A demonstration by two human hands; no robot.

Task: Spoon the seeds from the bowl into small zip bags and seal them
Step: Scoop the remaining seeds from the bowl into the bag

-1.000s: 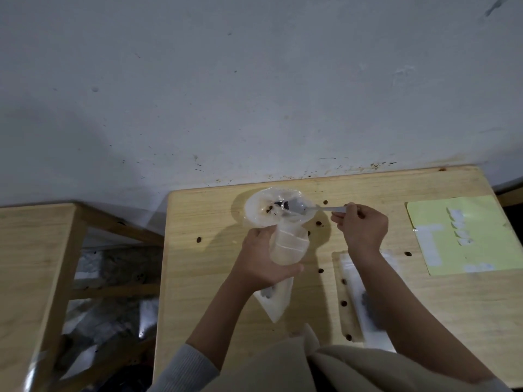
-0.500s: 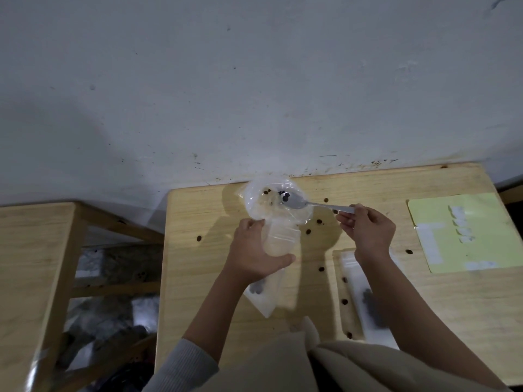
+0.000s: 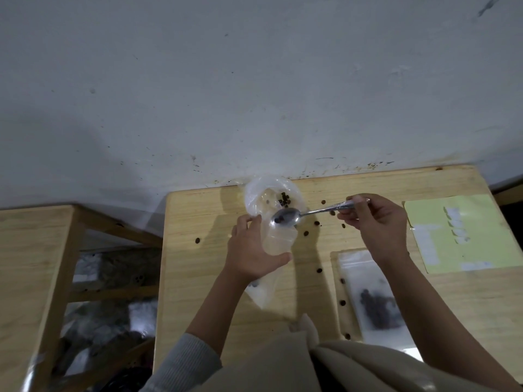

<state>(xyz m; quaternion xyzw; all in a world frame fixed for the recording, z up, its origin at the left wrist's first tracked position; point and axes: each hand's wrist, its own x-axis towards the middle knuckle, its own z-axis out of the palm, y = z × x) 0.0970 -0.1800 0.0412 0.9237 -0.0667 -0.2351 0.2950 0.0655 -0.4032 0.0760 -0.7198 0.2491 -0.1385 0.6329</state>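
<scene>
A clear plastic bowl (image 3: 256, 198) with a few dark seeds (image 3: 283, 200) sits at the table's far edge. My left hand (image 3: 250, 250) grips a small clear zip bag (image 3: 278, 241), mouth up, just in front of the bowl; a few seeds lie in the bag's bottom below my hand. My right hand (image 3: 376, 222) pinches the handle of a metal spoon (image 3: 285, 217). The spoon's head carries one or two seeds and hovers over the bag's mouth.
Loose seeds (image 3: 319, 270) are scattered on the wooden table (image 3: 198, 278). A filled zip bag (image 3: 373, 295) lies at the right near my right forearm. A yellow sheet with white labels (image 3: 464, 233) lies far right. A second wooden table (image 3: 31, 250) stands left across a gap.
The spoon has come out of the bowl and moved toward me, now over the bag's mouth. My right hand shifted right and rose. The bag stays in my left hand.
</scene>
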